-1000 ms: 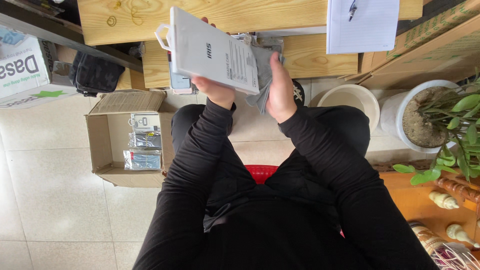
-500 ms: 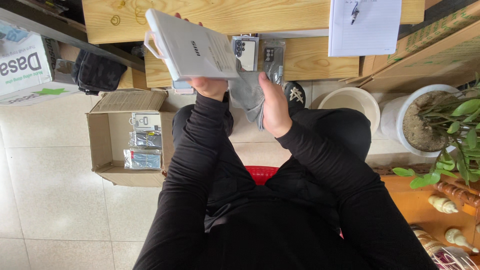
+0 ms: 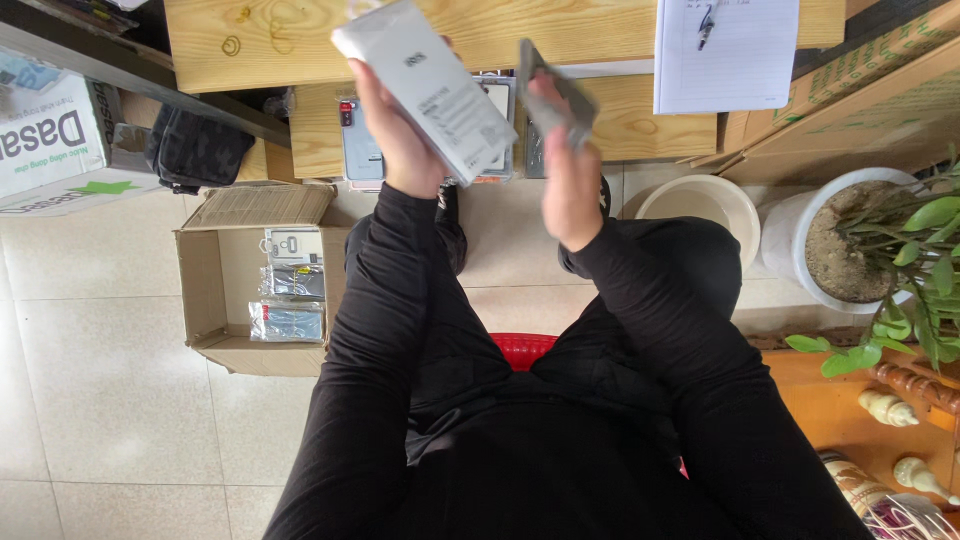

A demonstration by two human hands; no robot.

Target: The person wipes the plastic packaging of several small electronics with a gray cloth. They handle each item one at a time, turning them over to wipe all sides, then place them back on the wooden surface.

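A flat white package (image 3: 425, 88) is gripped by the left hand (image 3: 398, 130) and held tilted above the wooden bench (image 3: 610, 130), while a thin dark grey item (image 3: 557, 92), possibly a phone case though its edge-on angle makes that hard to judge, is pinched in the closed fingers of the right hand (image 3: 570, 175) just beside the package. Left of the bench and lower, an open cardboard box (image 3: 205, 290) holding small packets is seen on the tiled floor, and right of the bench a white bucket (image 3: 700, 205) and a potted plant (image 3: 880, 250) are seen.
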